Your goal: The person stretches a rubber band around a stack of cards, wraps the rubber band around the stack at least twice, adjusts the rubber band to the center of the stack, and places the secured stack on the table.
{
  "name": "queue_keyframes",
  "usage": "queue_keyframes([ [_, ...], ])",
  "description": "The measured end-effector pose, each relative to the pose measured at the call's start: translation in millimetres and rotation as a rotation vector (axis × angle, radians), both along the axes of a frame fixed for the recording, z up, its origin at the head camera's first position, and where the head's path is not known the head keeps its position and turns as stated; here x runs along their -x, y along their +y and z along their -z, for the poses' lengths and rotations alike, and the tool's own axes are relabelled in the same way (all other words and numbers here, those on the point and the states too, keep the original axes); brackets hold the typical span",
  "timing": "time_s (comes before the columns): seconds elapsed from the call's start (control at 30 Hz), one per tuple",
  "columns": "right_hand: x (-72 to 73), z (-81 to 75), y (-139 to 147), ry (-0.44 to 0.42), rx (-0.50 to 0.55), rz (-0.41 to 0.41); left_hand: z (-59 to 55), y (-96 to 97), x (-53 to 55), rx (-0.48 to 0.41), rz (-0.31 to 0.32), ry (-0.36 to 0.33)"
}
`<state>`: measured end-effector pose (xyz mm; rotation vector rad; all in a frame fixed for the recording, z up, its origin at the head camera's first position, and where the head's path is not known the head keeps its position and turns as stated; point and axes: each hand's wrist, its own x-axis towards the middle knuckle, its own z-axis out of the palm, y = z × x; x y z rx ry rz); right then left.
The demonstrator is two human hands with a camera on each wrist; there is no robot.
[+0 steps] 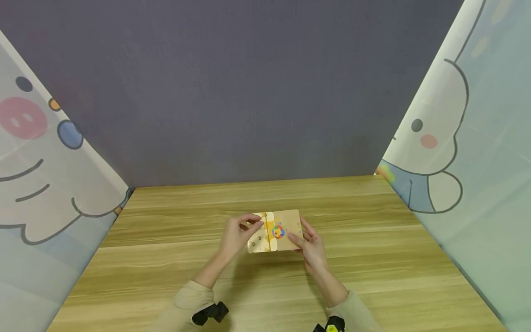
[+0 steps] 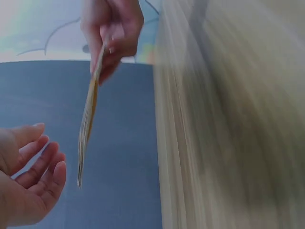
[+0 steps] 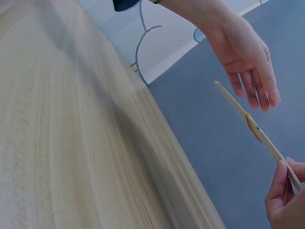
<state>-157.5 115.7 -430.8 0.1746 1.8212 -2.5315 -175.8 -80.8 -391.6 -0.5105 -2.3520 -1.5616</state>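
Observation:
A small, thin booklet [image 1: 288, 226] is held up above the wooden table, its face turned to the head camera. That face has a tan right part with a colourful round animal picture, a yellow strip in the middle and a pale left part. My right hand [image 1: 314, 251] pinches its right edge, thumb on the front. Seen edge-on in the right wrist view, the booklet [image 3: 269, 143] shows thin layers and an orange-yellow piece bulging from one side. My left hand [image 1: 237, 236] hovers by the left end, fingers loosely bent and apart from the booklet in both wrist views.
The wood-grain table [image 1: 174, 267] extends on all sides beneath the hands. Behind it rises a dark grey-blue panel [image 1: 257, 92]. Cartoon-printed cloths flank the table at left [image 1: 50, 184] and right [image 1: 469, 184]. Black straps [image 1: 209, 313] circle both wrists.

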Motion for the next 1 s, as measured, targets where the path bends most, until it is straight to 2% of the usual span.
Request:
queue_keyframes([
  [0.23, -1.3, 3.4, 1, 0.019, -0.003, -0.013, -3.0, -8.0, 24.2, 0.113, 0.005, 0.098],
  [0.33, -2.0, 4.8, 1, 0.025, 0.003, -0.019, -2.5, -9.4, 32.1, 0.169, 0.009, 0.113],
  [0.47, -3.1, 5.2, 2, 0.023, 0.008, -0.023, -0.5, -9.9, 39.7, 0.213, 0.037, 0.081],
  [0.6, -3.4, 4.4, 1, 0.022, 0.008, -0.026, 3.7, -10.4, 44.8, 0.216, 0.083, 0.032],
  [0.7, -3.3, 3.6, 1, 0.019, 0.008, -0.028, 6.9, -10.2, 47.4, 0.215, 0.121, 0.031],
  [0.83, -3.6, 2.4, 1, 0.022, 0.005, -0.030, 10.0, -9.4, 48.7, 0.196, 0.163, 0.026],
  [1.0, -4.9, 0.5, 0, 0.016, 0.011, -0.024, 11.6, -8.6, 47.2, 0.159, 0.193, -0.022],
])
